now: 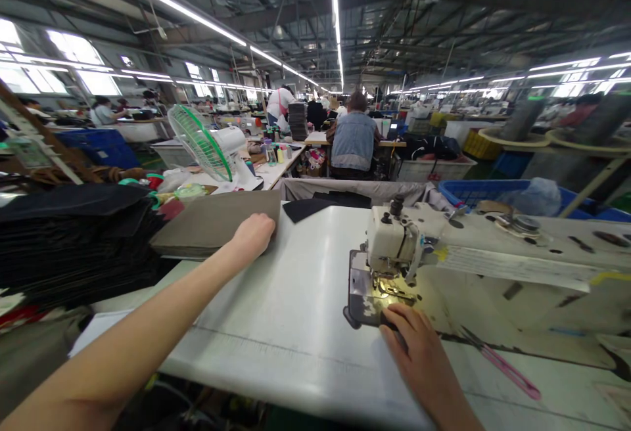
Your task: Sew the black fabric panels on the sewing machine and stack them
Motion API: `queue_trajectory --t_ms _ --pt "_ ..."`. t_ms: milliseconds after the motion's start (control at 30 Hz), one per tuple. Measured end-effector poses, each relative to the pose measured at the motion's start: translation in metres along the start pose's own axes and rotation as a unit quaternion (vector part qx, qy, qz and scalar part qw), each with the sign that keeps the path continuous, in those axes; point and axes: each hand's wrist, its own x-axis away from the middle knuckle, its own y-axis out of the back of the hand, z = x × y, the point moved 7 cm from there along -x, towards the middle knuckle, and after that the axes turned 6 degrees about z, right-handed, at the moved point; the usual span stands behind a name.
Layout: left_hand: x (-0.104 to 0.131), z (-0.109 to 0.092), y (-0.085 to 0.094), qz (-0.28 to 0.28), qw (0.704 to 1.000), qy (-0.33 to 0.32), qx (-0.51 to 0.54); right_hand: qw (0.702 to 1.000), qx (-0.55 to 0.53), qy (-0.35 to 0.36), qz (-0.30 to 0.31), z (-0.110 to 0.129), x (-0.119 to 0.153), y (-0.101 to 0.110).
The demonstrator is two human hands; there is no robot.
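My left hand (254, 237) reaches out to the right edge of a stack of grey-brown fabric panels (211, 224). Its fingers are curled over that edge, and the fingertips are partly hidden. Beside the needle plate of a cream sewing machine (394, 240) lies my right hand (419, 345). Its fingers stretch toward the plate's front edge, with the thumb apart and a dark gap between. Light from the machine falls on the presser foot (392, 286). Pink-handled thread snips (507, 368) lie to the right of this hand.
A tall pile of dark fabric pieces (73, 240) stands at the left. Black pieces (328, 204) lie at the table's (296, 326) far edge. Behind are a green-rimmed fan (207, 142), a blue crate (493, 191) and a seated person in a denim vest (352, 142).
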Motion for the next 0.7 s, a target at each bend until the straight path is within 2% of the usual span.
queue_trajectory --t_ms 100,233,367,467,533,600,633,700 --pt "-0.007 0.005 0.001 -0.023 0.997 0.018 0.076 1.000 0.002 0.005 -0.003 0.000 0.001 0.001" --pt "-0.011 0.036 0.014 -0.061 0.977 0.061 0.193 1.000 0.007 0.013 -0.007 0.000 0.002 0.001" --pt "-0.003 0.072 0.041 -0.145 0.934 0.101 0.310 0.999 0.013 0.034 -0.027 -0.002 0.004 0.001" --pt "0.009 0.077 0.064 -0.212 0.911 0.086 0.344 0.997 0.025 0.054 -0.042 -0.006 0.006 -0.002" --pt "0.020 0.062 0.073 -0.234 0.907 0.050 0.346 0.997 0.033 0.060 -0.047 -0.007 0.005 -0.003" --pt "0.032 0.031 0.070 -0.214 0.914 -0.025 0.344 0.996 0.040 0.059 -0.053 0.000 0.003 0.001" --pt "0.040 0.009 0.062 -0.187 0.917 -0.076 0.344 0.996 0.043 0.059 -0.060 0.007 0.002 0.005" --pt "0.068 -0.049 0.033 -0.087 0.908 -0.252 0.324 0.994 0.047 0.069 -0.077 0.027 0.001 0.018"
